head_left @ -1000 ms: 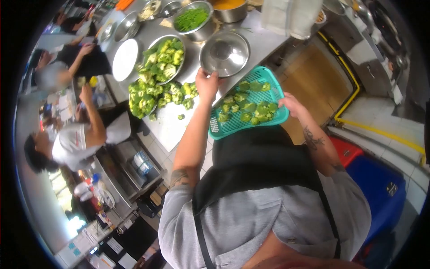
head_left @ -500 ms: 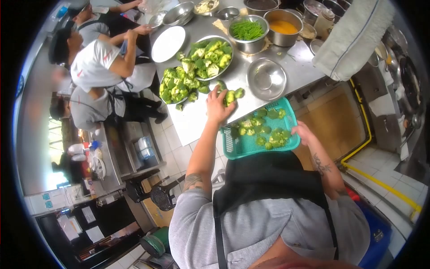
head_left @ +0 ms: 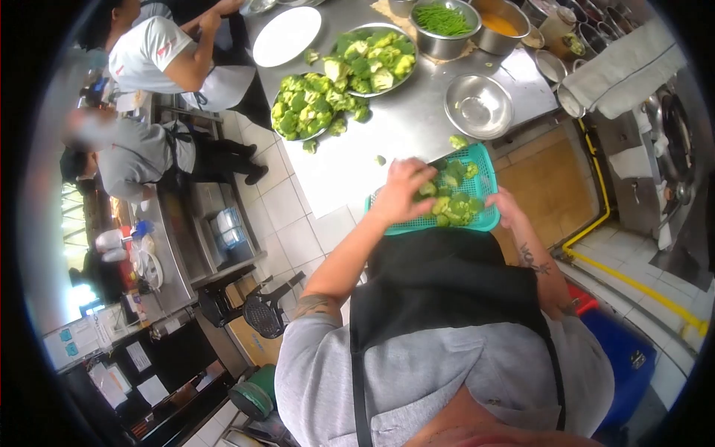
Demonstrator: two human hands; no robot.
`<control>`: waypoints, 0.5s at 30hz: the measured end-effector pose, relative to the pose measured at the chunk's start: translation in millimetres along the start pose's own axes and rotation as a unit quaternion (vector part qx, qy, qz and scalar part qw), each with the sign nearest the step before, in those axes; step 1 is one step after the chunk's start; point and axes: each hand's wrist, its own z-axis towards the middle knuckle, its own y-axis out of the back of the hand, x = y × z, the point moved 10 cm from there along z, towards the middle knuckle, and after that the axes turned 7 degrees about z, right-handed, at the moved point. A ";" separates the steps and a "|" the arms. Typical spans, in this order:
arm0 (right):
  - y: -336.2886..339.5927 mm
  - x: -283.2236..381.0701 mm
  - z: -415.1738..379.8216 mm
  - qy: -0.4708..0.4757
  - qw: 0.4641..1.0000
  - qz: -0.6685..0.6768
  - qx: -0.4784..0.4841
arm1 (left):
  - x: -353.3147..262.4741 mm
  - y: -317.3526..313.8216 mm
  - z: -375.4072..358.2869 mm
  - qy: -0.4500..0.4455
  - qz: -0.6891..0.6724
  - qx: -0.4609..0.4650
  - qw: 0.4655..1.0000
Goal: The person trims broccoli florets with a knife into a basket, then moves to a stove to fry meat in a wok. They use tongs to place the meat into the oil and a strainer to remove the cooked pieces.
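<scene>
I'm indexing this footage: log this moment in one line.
left hand: over basket, near broccoli | right hand: holding basket's right end | metal bowl: on counter, beyond basket

Upper center: two containers heaped with broccoli, one white oval plate. Center: one teal basket, one steel bowl. Upper right: one green-bean pot, one orange-liquid pot.

The wearer has on a short-sleeved, heathered grey collared shirt with a button showing near the open neck. Over it goes a black bib apron held by narrow black straps. Dark tattoos mark both arms, script-like on the right forearm; both hands are bare.
</scene>
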 end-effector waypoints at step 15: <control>6.1 -1.0 -5.0 0.029 0.999 0.021 -0.021 | 29.2 -26.2 64.0 -0.117 -0.035 0.010 0.992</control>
